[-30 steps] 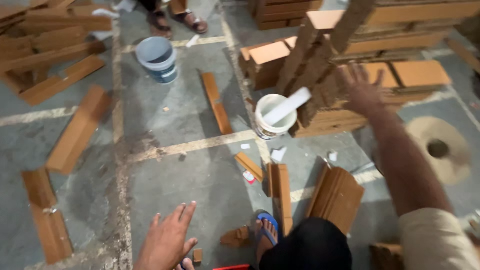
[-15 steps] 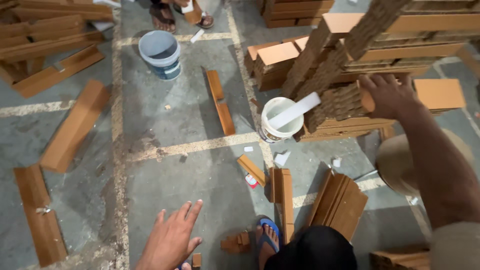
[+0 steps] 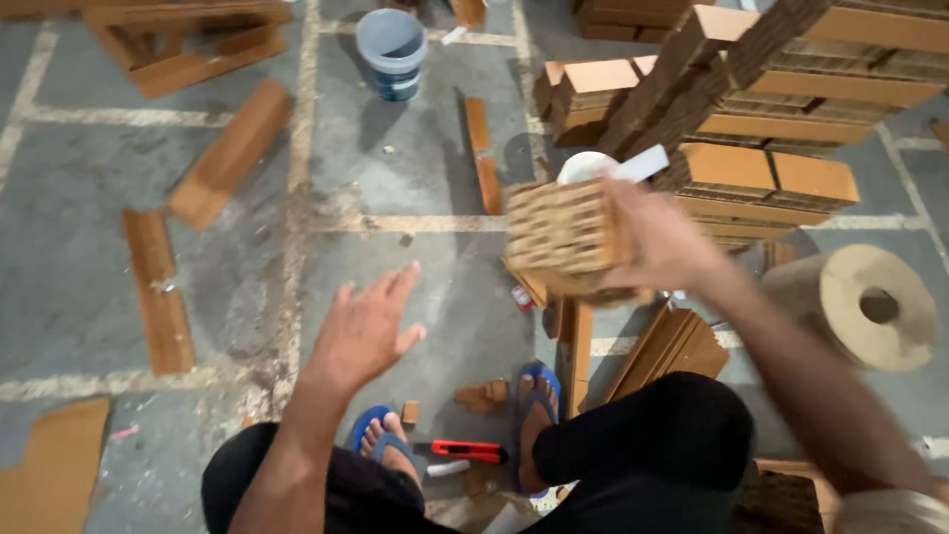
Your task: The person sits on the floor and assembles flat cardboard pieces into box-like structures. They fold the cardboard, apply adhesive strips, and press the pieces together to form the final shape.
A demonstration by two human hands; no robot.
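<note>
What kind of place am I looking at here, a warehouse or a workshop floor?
Most likely a packaging workshop floor. Stacks of honeycomb cardboard blocks fill the far side, cut strips lie on painted concrete, and a paper roll and grey bucket stand nearby. The right hand holds a honeycomb block.

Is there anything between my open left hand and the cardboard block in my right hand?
Nothing visible. The left hand hangs open above bare floor, and the gap across to the cardboard block gripped by the right hand is open air.
</note>
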